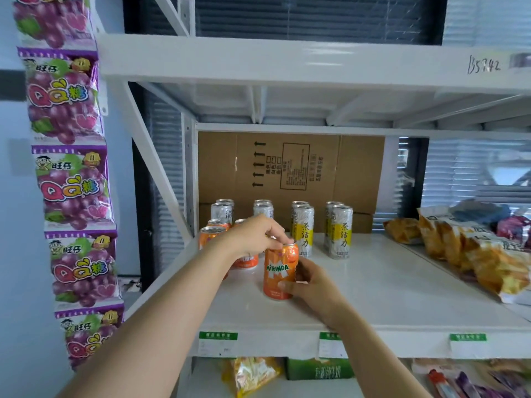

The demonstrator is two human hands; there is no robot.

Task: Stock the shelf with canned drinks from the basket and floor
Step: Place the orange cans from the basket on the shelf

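Observation:
An orange Mirinda can stands upright on the white shelf, near its front. My right hand grips the can's lower right side. My left hand reaches over from the left, its fingertips pinching the can's top rim. Behind my left hand stand several more orange cans, partly hidden. Farther back are two rows of silver cans and two rows of tall silver and yellow tea cans.
A cardboard box fills the back of the shelf. Snack bags lie on the right side. A strip of purple candy packets hangs at the left post. Price labels line the shelf's front edge.

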